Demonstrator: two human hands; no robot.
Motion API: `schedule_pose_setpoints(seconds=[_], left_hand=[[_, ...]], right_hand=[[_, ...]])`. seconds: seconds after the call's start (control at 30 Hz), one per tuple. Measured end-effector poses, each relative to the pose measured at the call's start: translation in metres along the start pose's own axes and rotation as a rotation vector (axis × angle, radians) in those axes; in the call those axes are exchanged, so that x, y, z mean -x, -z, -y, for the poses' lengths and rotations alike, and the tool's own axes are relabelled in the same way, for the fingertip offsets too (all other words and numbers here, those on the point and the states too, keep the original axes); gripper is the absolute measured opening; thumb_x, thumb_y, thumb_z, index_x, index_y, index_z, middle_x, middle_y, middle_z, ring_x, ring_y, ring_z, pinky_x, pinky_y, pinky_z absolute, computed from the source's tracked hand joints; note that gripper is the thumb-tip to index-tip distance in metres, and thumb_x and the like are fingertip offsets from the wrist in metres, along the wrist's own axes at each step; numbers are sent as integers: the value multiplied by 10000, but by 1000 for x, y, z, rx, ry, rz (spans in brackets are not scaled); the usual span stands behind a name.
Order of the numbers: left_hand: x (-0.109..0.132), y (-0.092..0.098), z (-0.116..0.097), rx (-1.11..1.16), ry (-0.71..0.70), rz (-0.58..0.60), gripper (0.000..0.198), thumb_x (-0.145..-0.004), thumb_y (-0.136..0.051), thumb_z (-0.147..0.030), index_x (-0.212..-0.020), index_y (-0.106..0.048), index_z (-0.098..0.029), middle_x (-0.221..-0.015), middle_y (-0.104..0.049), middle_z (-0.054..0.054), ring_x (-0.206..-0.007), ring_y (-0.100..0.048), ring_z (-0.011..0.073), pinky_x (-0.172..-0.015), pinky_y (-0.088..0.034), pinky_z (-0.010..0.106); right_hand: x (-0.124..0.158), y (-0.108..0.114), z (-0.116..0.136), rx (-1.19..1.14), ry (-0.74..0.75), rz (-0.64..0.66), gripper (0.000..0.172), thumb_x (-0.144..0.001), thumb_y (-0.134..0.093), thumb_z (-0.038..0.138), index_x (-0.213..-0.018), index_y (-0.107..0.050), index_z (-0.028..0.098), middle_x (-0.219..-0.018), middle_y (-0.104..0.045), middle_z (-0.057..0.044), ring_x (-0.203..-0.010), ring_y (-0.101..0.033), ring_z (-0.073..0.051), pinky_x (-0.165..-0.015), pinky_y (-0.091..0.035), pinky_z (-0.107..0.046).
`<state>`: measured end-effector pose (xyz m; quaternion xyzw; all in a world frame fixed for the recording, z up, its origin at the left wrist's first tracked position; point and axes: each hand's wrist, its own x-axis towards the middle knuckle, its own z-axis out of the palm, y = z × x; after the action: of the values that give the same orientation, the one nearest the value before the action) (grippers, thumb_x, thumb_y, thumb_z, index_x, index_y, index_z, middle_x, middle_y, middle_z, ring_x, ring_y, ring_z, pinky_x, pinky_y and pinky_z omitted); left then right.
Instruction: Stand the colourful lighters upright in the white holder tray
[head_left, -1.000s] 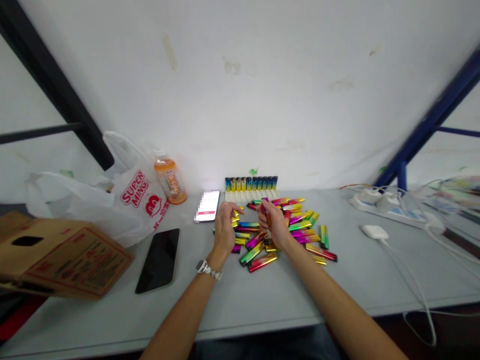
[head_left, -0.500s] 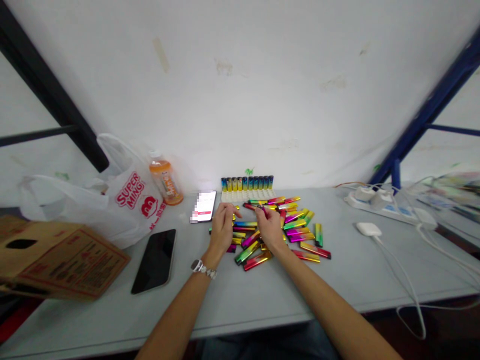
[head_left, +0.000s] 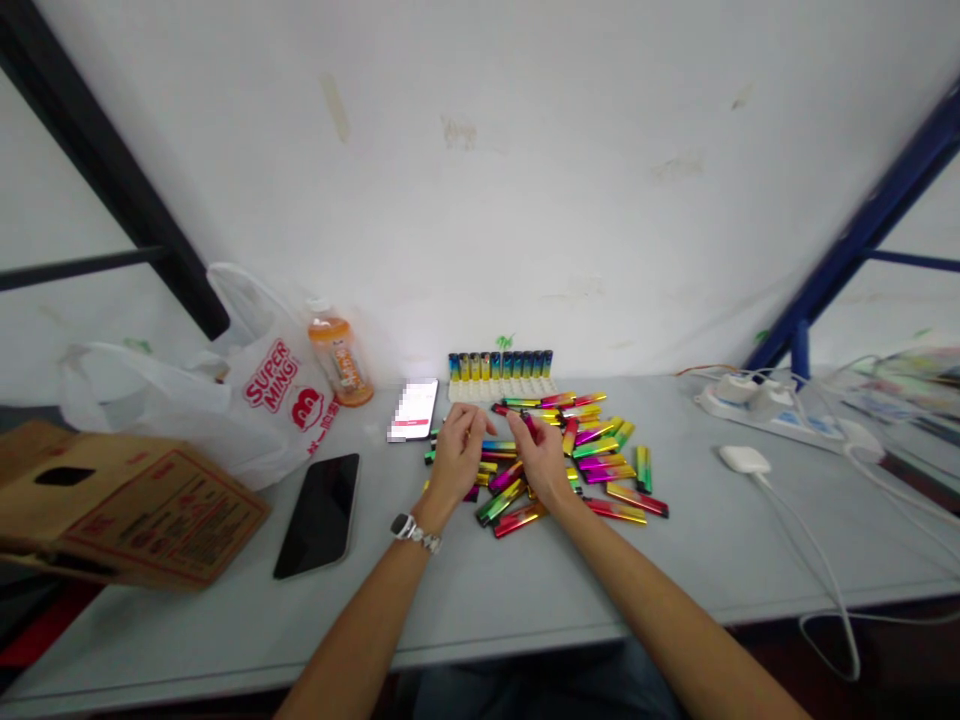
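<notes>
My left hand (head_left: 459,455), with a watch on the wrist, hovers over the left side of a pile of shiny coloured lighters (head_left: 510,500). Its fingers are curled in, and whatever they may hold is hidden. To its right, my right hand (head_left: 544,460) is closed around a magenta lighter (head_left: 530,426), only partly showing between the fingers. Behind both hands a white tray (head_left: 504,390) with rows of holes stands by the wall. Along its back row, several blue and yellow lighters (head_left: 507,365) stand upright.
At left lie a dark tablet (head_left: 319,515) and a lit phone (head_left: 415,410), near an orange drink bottle (head_left: 341,360), a white plastic bag (head_left: 232,410) and a cardboard box (head_left: 150,510). A power strip (head_left: 780,420), white charger (head_left: 744,460) and cables lie at right.
My left hand has shifted slightly right, nearer the right hand, and its fingers are more curled. The right hand still grips the magenta lighter. The whole view has shifted slightly.
</notes>
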<state>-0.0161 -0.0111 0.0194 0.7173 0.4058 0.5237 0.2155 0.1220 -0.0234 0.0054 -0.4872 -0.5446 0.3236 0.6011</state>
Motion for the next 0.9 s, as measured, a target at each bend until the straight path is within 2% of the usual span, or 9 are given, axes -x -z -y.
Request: schedule_pose_setpoints(seconds=[0.13,0.27,0.37,0.47,0.53,0.63,0.7,0.8,0.9], left_hand=[[0,-1,-3,-14,-18,22,368,-997,-397,-349,-733,-593,-184,-831,-520,18,-823,-537,153,-780,-419,291],[0,-1,-3,-15,-15,32,356,-993,-404,-337,-731,-593,-185,-833,-527,19,-824,-539,154,-790,-424,294],[0,-1,-3,-17,-11,31,351,-992,-404,-334,-733,-593,-188,-841,-535,22,-834,-544,157,-803,-430,299],[0,0,-2,-29,-9,34,348,-990,-406,-331,-736,-596,-189,-842,-537,24,-837,-547,159,-806,-436,303],[-1,1,-1,-37,-9,50,337,-986,-416,-325,-736,-598,-189,-850,-541,26,-846,-552,160,-820,-442,304],[-4,5,0,-58,-10,87,307,-971,-447,-312,-743,-610,-187,-869,-548,30,-866,-562,159,-844,-447,304],[-5,10,0,-72,8,86,297,-964,-457,-313,-750,-619,-187,-874,-552,33,-863,-565,159,-842,-453,303],[-3,15,1,-80,41,62,315,-966,-448,-327,-746,-622,-185,-869,-563,37,-855,-569,160,-835,-464,301],[-1,16,3,-108,49,74,319,-964,-446,-322,-736,-621,-183,-858,-568,37,-845,-573,163,-838,-465,310]], right_hand=[[-1,1,-2,12,-16,-53,455,-847,-541,529,-561,-375,217,-511,-296,61,-522,-293,-101,-501,-236,-259],[-5,1,-6,56,-64,-127,385,-842,-499,430,-539,-386,221,-492,-334,55,-507,-319,-109,-495,-257,-264],[-5,1,-6,77,-64,-135,383,-847,-493,414,-533,-390,221,-492,-352,51,-505,-340,-113,-497,-273,-265],[-3,1,-6,28,-47,-85,372,-877,-501,486,-626,-461,214,-525,-394,51,-514,-372,-118,-492,-298,-255],[-2,-1,-5,-31,-25,-34,319,-888,-512,522,-796,-523,217,-547,-422,65,-503,-386,-117,-479,-313,-241],[-3,-2,-5,-118,-21,87,315,-918,-485,532,-1033,-490,238,-572,-469,84,-469,-414,-115,-458,-338,-226],[-6,0,-4,-95,30,130,303,-923,-495,514,-1032,-501,231,-655,-547,54,-544,-499,-121,-519,-408,-235],[-17,4,-1,64,188,99,271,-875,-588,463,-909,-597,194,-851,-622,-22,-761,-573,-148,-705,-474,-276],[-36,7,1,191,242,114,258,-817,-653,423,-886,-653,175,-866,-641,-31,-738,-565,-147,-714,-468,-287]])
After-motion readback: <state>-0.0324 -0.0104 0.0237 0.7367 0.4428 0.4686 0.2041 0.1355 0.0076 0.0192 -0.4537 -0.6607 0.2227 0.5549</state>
